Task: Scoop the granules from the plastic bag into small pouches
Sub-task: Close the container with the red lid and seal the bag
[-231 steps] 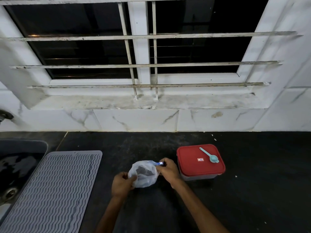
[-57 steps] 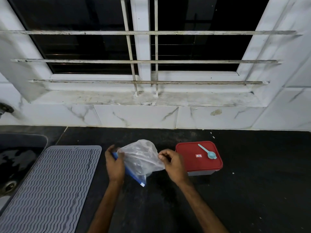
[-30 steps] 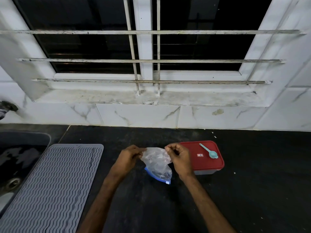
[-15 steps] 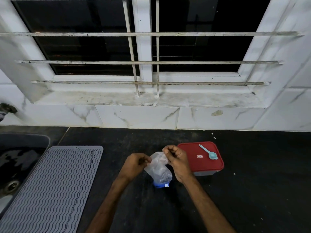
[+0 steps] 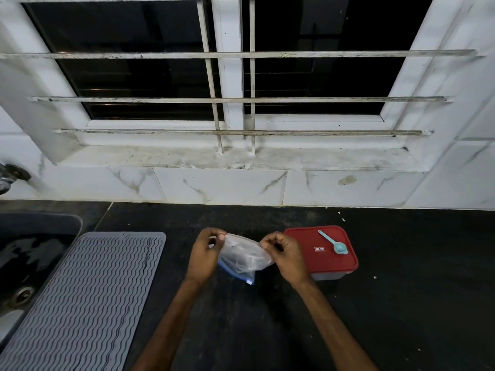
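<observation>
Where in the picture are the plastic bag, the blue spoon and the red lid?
plastic bag (image 5: 242, 259), head view, on its clear crumpled middle.
blue spoon (image 5: 340, 247), head view, on its round bowl.
red lid (image 5: 328, 263), head view, on bare red surface near its front edge.

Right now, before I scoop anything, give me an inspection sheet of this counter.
Surface: black countertop, a few pale specks near the wall.
Job's things: clear plastic bag held between both hands, contents unclear; teal scoop lying on the red-lidded container.
Clutter: grey ridged mat at left.
Grippers: left hand and right hand each pinch one side of the bag's top.
Cables: nothing seen.
Surroundings: sink far left; barred window above a tiled wall.
</observation>
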Tool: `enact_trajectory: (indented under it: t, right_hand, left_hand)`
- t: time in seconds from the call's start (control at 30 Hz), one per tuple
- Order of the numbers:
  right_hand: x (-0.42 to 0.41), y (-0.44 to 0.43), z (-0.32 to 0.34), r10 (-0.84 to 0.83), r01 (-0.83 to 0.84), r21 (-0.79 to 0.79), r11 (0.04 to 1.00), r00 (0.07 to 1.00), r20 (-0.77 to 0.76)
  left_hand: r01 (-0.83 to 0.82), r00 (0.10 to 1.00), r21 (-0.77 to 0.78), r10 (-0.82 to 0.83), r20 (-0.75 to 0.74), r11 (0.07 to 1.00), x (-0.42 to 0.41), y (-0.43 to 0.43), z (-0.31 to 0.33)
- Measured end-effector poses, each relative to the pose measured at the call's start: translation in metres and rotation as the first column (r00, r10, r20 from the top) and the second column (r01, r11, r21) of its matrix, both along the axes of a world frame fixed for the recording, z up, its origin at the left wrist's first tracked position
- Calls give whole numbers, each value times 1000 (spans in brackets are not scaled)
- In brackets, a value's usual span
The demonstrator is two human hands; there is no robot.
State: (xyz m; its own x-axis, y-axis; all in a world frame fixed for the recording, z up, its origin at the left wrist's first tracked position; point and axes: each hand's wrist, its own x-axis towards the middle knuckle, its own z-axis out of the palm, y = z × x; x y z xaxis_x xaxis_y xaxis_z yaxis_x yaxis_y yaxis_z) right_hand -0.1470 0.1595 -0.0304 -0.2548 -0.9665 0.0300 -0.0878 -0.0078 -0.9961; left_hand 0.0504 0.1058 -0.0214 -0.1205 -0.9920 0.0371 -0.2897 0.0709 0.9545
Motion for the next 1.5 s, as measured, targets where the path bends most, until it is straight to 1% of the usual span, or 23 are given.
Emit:
enact_trajectory:
  t: [0.03, 0.1, 0.13, 0.17, 0.23, 0.3, 0.37, 0.43, 0.5, 0.57, 0.63, 0.73, 0.77, 0.83, 0.9, 1.0, 1.1, 1.13, 1.2, 1.3, 1.4, 1.43, 1.5]
  right_hand:
    - [2, 1, 0, 35, -35, 8, 999, 997, -64]
    - [7, 2, 1, 39, -41, -11, 999, 992, -124]
    - [9, 2, 1, 0, -4, -34, 999, 996, -91]
    - [10, 2, 4, -62, 62, -36, 997, 998, 1]
    - [11, 5, 7, -137, 131, 43, 991, 968, 212]
    - [11, 11, 1, -95, 65, 126, 990, 963, 252]
    - [17, 19, -4, 15, -64, 174, 983, 963, 270]
    - [26, 23, -7, 106, -151, 193, 970, 968, 227]
    - [35, 19, -7, 96, -128, 162, 978, 977, 189]
    - [41, 11, -5, -26, -4, 149, 989, 980, 198]
    - [43, 3, -6, -137, 103, 190, 976, 975, 177]
    - [44, -5, -16, -238, 238, 229, 944, 971, -28]
    - [44, -6, -21, -248, 252, 239, 938, 968, -47]
    - [48, -5, -26, -215, 205, 282, 937, 977, 3]
    - [48, -3, -26, -227, 196, 275, 941, 970, 83]
    - [32, -5, -25, -318, 286, 182, 941, 932, 176]
    - [21, -4, -19, -264, 258, 55, 964, 951, 159]
    - [22, -3, -15, -215, 216, 9, 976, 968, 130]
    - [26, -2, -9, -128, 131, -43, 991, 990, 51]
    - [19, -5, -2, -4, 3, -55, 999, 999, -34]
    - [8, -9, 3, 43, -51, -68, 996, 992, -120]
    - [6, -8, 5, 41, -53, -77, 996, 988, -150]
    - [5, -6, 11, 37, -58, -102, 993, 980, -197]
  left_hand:
    - [-26, 990, 65, 35, -134, 998, -5, 1, 2]
    - [-98, 956, 135, 131, -262, 986, -12, 3, 4]
    - [-159, 939, 154, 197, -283, 975, -14, 4, 3]
    - [-234, 921, 163, 272, -279, 958, -15, 4, 3]
    - [-401, 867, 173, 434, -243, 899, -12, 0, 1]
    - [-499, 805, 204, 538, -249, 842, -9, -4, 4]
    - [-525, 772, 243, 576, -267, 816, -9, -8, 6]
    - [-529, 755, 275, 593, -279, 803, -10, -8, 7]
    - [-500, 766, 302, 578, -283, 811, -9, -3, 9]
    - [-422, 798, 330, 519, -307, 844, -9, 3, 13]
    - [-306, 829, 359, 432, -354, 882, -9, 11, 17]
    - [-176, 841, 425, 360, -404, 888, -7, 15, 20]
    - [-148, 848, 442, 343, -404, 885, -6, 15, 20]
    - [-94, 863, 464, 304, -403, 881, -3, 15, 17]
    - [-75, 861, 487, 303, -409, 870, 3, 15, 14]
    - [-135, 828, 552, 400, -394, 823, 23, 16, 5]
    - [-154, 770, 656, 505, -389, 739, 32, 24, -7]
    - [-172, 767, 655, 517, -380, 736, 32, 28, -9]
    - [-215, 774, 598, 508, -377, 772, 33, 30, -15]
    - [-254, 760, 465, 473, -446, 848, 35, 23, -8]
    - [-297, 765, 307, 418, -491, 904, 36, 15, 13]
    - [-294, 810, 216, 363, -461, 931, 35, 13, 23]
    - [-145, 934, 79, 163, -318, 986, 32, 9, 38]
